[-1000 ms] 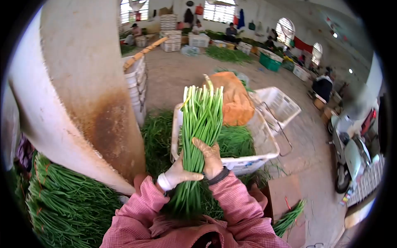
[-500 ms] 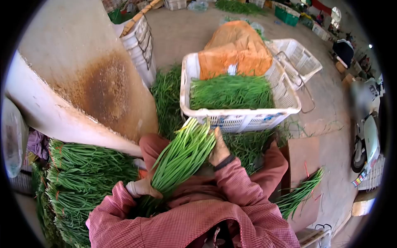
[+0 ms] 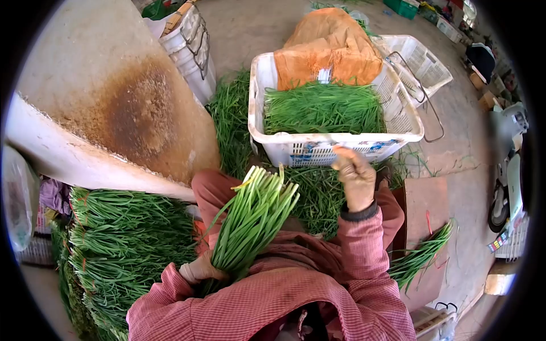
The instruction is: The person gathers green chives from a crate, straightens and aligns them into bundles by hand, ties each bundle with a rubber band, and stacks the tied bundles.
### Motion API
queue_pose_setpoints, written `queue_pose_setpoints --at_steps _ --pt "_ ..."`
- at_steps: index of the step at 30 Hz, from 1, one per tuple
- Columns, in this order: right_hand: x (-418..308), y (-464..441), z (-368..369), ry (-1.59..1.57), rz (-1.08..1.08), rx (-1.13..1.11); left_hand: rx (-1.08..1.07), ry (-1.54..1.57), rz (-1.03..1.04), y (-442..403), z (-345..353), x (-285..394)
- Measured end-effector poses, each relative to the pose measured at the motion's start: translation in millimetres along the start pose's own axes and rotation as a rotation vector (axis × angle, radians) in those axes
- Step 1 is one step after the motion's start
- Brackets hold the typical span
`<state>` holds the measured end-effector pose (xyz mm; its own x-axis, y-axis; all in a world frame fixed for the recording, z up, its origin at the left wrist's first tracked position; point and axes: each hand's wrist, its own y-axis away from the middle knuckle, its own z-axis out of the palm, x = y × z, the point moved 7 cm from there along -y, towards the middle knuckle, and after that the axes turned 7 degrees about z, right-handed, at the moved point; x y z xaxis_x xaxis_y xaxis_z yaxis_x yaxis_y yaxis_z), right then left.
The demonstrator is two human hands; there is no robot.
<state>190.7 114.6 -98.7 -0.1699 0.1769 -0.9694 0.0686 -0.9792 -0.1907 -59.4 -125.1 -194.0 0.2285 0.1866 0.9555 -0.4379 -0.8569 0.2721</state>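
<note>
A bundle of long green stalks with pale ends [image 3: 250,219] lies tilted over my lap. My left hand [image 3: 203,268], in a thin glove, is wrapped round its lower part. Off to the right, my right hand [image 3: 356,177] is raised in front of the white crate [image 3: 335,149], away from the bundle. Its fingers are partly curled; whether anything small is between them is not visible. Inside the crate are green stalks [image 3: 324,109] and an orange cloth [image 3: 330,48].
Tied green bundles [image 3: 131,250] are stacked at the left beside a stained pillar [image 3: 136,108]. At the right, a small bunch [image 3: 421,256] lies on a brown board [image 3: 426,207]. A second crate [image 3: 421,62] and a parked scooter [image 3: 512,182] stand farther off.
My right hand has let go of the bundle and moved right and up. My left hand still holds the bundle, which has come down from upright to tilted. The view has turned downward.
</note>
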Motion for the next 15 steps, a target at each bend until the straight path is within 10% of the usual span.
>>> queue_pose_setpoints --at_steps 6,9,11,15 --pt "42.7 45.0 64.3 0.396 -0.204 -0.495 0.283 0.194 -0.081 8.0 -12.5 -4.3" --pt "96.2 3.4 -4.5 -0.819 0.465 0.125 0.362 0.082 -0.154 15.2 -12.0 5.2" --pt "16.8 3.6 -9.3 0.817 -0.300 0.163 0.401 0.072 -0.153 17.1 -10.9 2.7" --pt "19.2 52.8 75.4 0.705 -0.277 -0.255 0.453 -0.158 -0.125 13.4 -12.3 13.7"
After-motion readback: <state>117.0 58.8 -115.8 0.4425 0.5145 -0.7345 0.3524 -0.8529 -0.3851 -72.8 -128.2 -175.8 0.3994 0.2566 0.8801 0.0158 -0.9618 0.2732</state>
